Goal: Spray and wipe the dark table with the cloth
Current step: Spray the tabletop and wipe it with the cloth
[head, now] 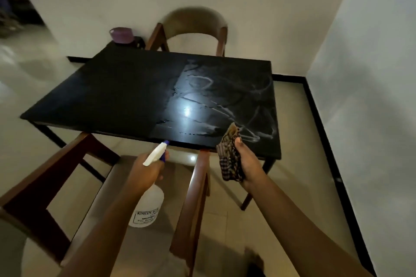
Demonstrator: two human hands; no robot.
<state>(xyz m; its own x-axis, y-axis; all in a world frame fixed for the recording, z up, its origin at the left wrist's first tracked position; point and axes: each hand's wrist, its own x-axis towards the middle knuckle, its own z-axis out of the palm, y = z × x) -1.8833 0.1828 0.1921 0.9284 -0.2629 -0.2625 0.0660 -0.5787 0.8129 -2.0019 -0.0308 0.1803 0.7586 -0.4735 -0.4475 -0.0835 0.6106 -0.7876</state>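
Translucent spray bottle [148,207]; crumpled checked cloth [229,155]; streaky table [126,87].

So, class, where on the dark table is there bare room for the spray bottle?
On the dark table, the dry left half lies bare up to the corner by the purple bowl. The right half, by the cloth, is bare but streaked wet. Nowhere crowded.

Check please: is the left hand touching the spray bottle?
Touching. The head view shows the left hand gripping the spray bottle around its neck.
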